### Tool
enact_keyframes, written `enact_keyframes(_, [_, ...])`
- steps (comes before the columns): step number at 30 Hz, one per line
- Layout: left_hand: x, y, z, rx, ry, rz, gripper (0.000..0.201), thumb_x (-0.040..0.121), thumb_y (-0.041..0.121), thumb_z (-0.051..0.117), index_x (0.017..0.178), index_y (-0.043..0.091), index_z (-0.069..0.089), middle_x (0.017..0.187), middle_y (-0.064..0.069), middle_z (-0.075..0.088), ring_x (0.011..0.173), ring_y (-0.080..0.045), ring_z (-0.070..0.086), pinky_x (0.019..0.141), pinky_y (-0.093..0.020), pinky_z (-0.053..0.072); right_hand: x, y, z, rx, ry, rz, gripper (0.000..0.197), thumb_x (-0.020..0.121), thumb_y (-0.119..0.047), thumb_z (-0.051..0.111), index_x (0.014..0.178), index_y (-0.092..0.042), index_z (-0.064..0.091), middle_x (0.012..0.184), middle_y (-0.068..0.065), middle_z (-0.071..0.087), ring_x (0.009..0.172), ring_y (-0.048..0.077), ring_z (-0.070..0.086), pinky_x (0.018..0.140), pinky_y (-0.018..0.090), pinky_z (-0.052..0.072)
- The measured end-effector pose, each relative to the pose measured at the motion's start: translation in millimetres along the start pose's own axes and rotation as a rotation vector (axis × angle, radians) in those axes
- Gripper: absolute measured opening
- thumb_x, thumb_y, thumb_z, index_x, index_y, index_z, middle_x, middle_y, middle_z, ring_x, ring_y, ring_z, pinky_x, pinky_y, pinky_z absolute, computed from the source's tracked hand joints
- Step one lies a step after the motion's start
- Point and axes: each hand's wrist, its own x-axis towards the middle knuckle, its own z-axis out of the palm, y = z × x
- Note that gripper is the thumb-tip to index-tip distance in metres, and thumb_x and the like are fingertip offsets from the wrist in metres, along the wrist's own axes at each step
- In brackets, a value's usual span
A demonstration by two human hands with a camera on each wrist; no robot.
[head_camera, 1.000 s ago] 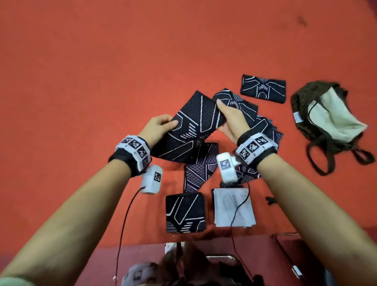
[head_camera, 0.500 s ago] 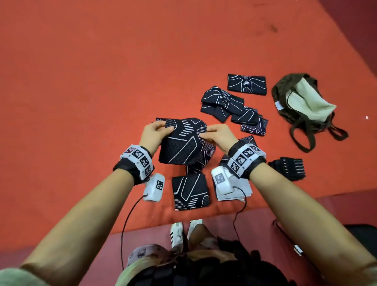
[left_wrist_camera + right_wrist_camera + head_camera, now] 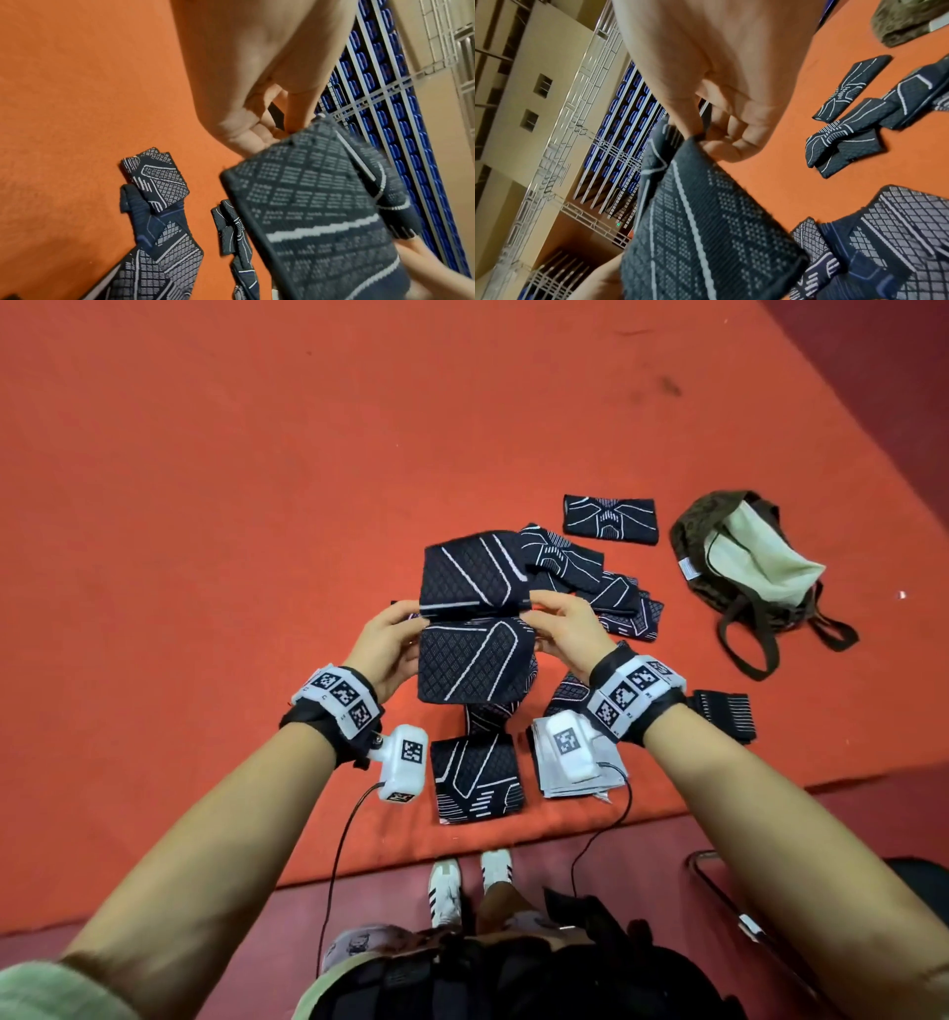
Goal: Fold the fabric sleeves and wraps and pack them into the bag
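Two folded pieces (image 3: 477, 778) nearest on the orange floor (image 3: 205, 505); above them, left hand (image 3: 385, 644) and right hand (image 3: 565, 634), each grip pinching one side of a patterned sleeve (image 3: 470, 624) held doubled over; unfolded sleeves (image 3: 606, 588) beyond; bag (image 3: 739, 552) far right, open

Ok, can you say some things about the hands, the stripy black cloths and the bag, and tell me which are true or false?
1. Both hands, left hand and right hand, hold one black white-lined fabric sleeve. True.
2. The dark olive-brown cloth bag hangs from the right hand. False: it lies on the orange-red mat, untouched.
3. A folded black patterned square lies near the left wrist. True.
4. The bag is zipped shut. False: it gapes open, pale lining showing.
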Motion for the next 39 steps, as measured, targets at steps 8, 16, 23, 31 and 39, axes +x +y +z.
enact_keyframes(8, [-13.5, 12.5, 3.5, 0.119, -0.009, -0.073, 0.031, 0.089, 0.003, 0.036, 0.08, 0.014, 0.063, 0.065, 0.005, 0.063, 0.052, -0.009, 0.061, 0.054, -0.021, 0.051, -13.4, -13.7, -8.2, -0.171, -0.075, 0.062, 0.037, 0.089, 0.003, 0.035, 0.088, -0.008, 0.07, 0.09, -0.001, 0.064, 0.078, 0.011, 0.053, 0.069, 0.024, 0.054])
enact_keyframes(16, [-23.7, 15.4, 11.2, 0.311, -0.093, 0.009, 0.036, 0.089, 0.011, 0.062, 0.122, 0.023, 0.054, 0.083, -0.001, 0.062, 0.059, -0.008, 0.064, 0.05, -0.024, 0.053, -18.7, -14.4, -11.2, -0.318, -0.216, -0.063, 0.027, 0.084, 0.002, 0.062, 0.103, -0.015, 0.055, 0.102, -0.003, 0.054, 0.089, 0.02, 0.06, 0.076, 0.031, 0.052])
enact_keyframes(23, [-20.2, 5.2, 20.8, 0.599, -0.221, -0.08, 0.021, 0.083, 0.018, 0.07, 0.098, 0.004, 0.066, 0.084, -0.004, 0.068, 0.069, -0.011, 0.066, 0.069, -0.026, 0.054, -21.7, -6.7, 2.7, -0.266, -0.215, 0.051, 0.053, 0.082, 0.0, 0.067, 0.132, -0.006, 0.048, 0.093, 0.005, 0.064, 0.081, 0.015, 0.063, 0.08, 0.027, 0.053])
enact_keyframes(31, [-15.0, -9.4, 3.3, 0.527, -0.08, -0.078, 0.035, 0.073, 0.026, 0.078, 0.091, 0.01, 0.053, 0.097, -0.024, 0.063, 0.086, -0.033, 0.063, 0.085, -0.053, 0.05, -24.5, 17.5, -3.6, -0.219, -0.179, 0.204, 0.027, 0.091, -0.007, 0.059, 0.116, 0.0, 0.059, 0.085, 0.009, 0.061, 0.049, 0.003, 0.059, 0.049, 0.014, 0.052])
enact_keyframes(39, [-12.8, -8.5, 12.6, 0.439, -0.221, -0.187, 0.03, 0.078, 0.006, 0.073, 0.106, 0.007, 0.063, 0.099, -0.008, 0.07, 0.086, -0.021, 0.068, 0.084, -0.033, 0.056, -22.3, 19.1, 2.6, -0.213, -0.104, 0.105, 0.02, 0.097, -0.005, 0.044, 0.114, -0.005, 0.055, 0.094, 0.015, 0.061, 0.056, 0.008, 0.062, 0.049, 0.017, 0.054])
